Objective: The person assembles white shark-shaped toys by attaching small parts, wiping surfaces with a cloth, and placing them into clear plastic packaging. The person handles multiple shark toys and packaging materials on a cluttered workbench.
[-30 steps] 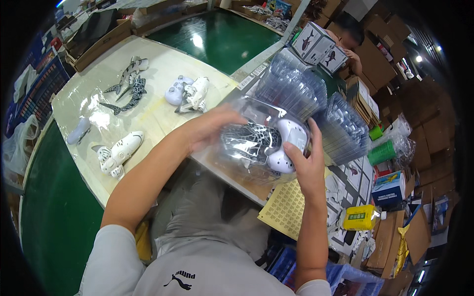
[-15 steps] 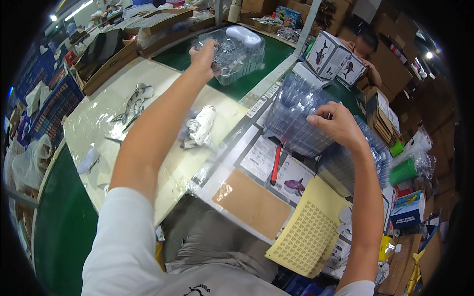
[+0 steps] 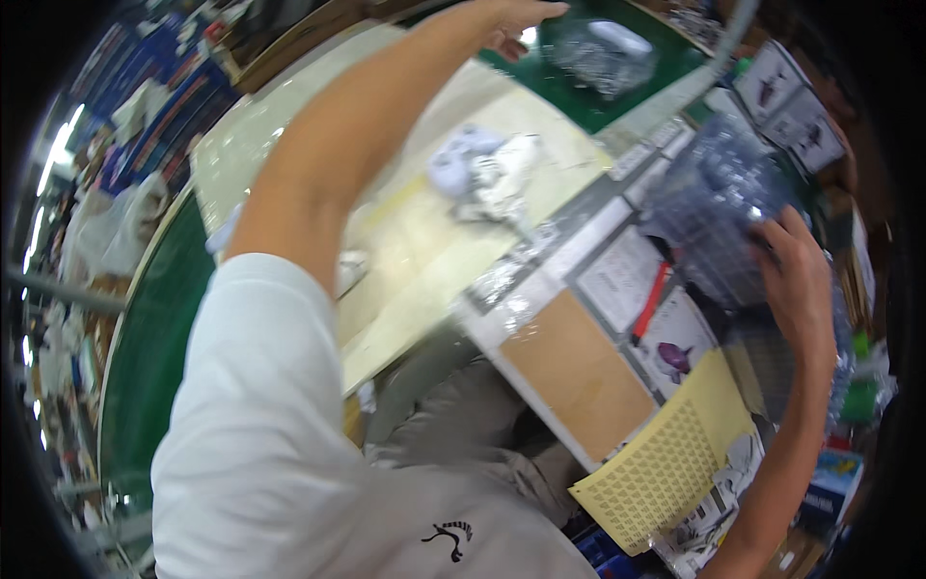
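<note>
My left hand (image 3: 516, 21) is stretched out at the top, open, its fingers pointing right. To its right, a clear plastic tray (image 3: 590, 69) with a white rounded piece (image 3: 620, 39) in it rests on the green surface, apart from the hand. My right hand (image 3: 797, 275) is at the right edge of a stack of clear plastic trays (image 3: 709, 207), with its fingers curled on the rim of a tray; motion blurs the fingertips. On the cream board between my arms lie a white-and-grey toy part (image 3: 506, 179) and a pale lilac piece (image 3: 461, 159).
A red-handled cutter (image 3: 653, 301) lies on printed sheets beside the tray stack. Nearer me are a brown card (image 3: 579, 376) and yellow sticker sheets (image 3: 666, 449). Printed boxes (image 3: 791, 106) stand at the far right. A plastic bag (image 3: 121, 227) hangs at the left.
My left hand has let go of the tray, which now sits on the green surface. My right hand has come onto the tray stack's edge. The whole view has swung left.
</note>
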A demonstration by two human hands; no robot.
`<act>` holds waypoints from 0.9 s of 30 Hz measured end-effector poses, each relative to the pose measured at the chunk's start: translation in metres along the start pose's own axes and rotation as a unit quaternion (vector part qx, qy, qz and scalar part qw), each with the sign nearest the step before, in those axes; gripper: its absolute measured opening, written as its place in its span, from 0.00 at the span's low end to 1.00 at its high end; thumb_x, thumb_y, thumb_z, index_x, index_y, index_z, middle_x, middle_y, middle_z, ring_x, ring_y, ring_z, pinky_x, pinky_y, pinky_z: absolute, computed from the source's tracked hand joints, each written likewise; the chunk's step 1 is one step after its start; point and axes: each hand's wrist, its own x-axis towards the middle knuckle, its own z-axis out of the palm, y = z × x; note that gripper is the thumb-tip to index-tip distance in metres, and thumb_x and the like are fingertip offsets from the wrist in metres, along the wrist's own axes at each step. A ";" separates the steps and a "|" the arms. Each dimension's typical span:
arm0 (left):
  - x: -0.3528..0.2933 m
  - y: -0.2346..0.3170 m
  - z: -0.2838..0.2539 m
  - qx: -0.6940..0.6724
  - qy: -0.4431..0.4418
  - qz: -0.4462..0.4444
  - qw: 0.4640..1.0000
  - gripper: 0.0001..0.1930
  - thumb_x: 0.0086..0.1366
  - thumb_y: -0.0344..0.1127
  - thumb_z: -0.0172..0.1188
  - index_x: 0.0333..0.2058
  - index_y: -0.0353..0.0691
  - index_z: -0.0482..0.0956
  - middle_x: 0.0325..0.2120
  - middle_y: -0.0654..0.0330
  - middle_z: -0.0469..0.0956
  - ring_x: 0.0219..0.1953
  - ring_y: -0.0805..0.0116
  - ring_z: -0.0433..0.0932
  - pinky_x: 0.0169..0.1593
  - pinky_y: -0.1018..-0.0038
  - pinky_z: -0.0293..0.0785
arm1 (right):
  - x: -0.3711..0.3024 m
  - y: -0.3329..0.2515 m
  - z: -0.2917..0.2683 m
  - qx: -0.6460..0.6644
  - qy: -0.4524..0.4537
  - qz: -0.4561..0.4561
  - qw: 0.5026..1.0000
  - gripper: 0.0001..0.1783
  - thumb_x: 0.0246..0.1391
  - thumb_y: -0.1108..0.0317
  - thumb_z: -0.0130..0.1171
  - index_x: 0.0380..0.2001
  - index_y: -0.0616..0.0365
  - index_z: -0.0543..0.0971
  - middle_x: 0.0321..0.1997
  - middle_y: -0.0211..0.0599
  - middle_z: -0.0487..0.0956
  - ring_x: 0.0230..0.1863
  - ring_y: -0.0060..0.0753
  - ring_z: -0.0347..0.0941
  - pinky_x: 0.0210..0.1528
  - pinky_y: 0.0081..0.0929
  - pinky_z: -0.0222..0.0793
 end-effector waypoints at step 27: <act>-0.463 -0.024 -0.010 -0.234 -0.336 -0.099 0.907 0.42 0.52 0.34 0.82 0.64 0.32 0.73 0.46 0.60 0.84 0.47 0.73 0.83 0.53 0.73 0.80 | -0.076 -0.052 0.085 0.397 -0.047 0.304 0.865 0.20 0.69 0.53 0.64 0.40 0.63 0.87 0.28 0.26 0.81 0.29 0.21 0.75 0.34 0.26 0.71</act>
